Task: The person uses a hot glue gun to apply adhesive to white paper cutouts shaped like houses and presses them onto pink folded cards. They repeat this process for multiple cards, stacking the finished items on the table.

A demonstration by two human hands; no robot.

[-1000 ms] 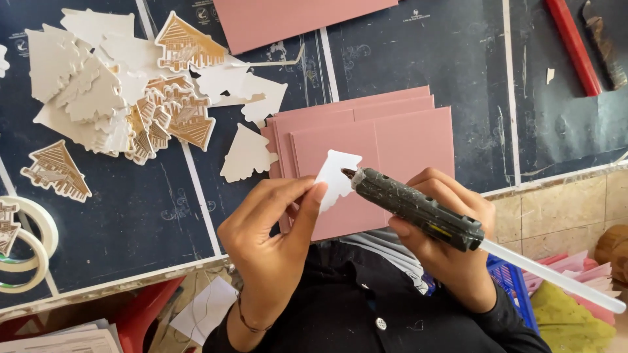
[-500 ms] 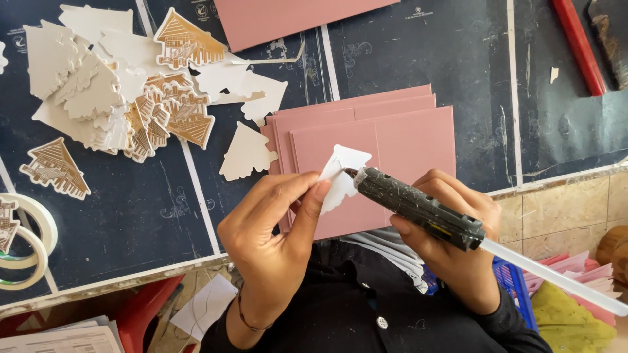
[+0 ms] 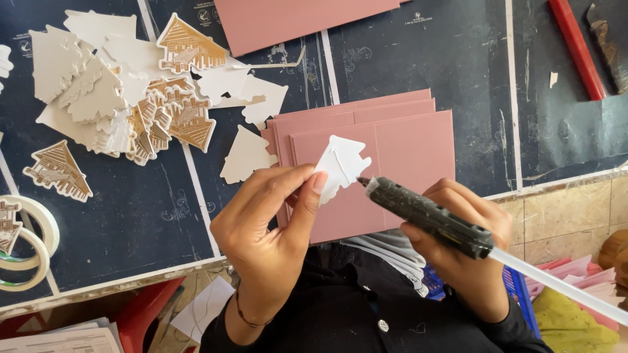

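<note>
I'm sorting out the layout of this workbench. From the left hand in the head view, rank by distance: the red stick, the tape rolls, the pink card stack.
1. Pink card stack, right behind the left hand.
2. Tape rolls, at the left edge.
3. Red stick, top right corner.

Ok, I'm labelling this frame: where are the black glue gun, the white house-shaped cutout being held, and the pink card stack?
black glue gun (image 3: 428,216), head view, barrel middle
white house-shaped cutout (image 3: 341,163), head view, blank face
pink card stack (image 3: 412,153), head view, top card

cutout (image 3: 340,165): matt white card | glue gun (image 3: 428,218): dull black plastic | sheets (image 3: 405,140): matt pink card
</note>
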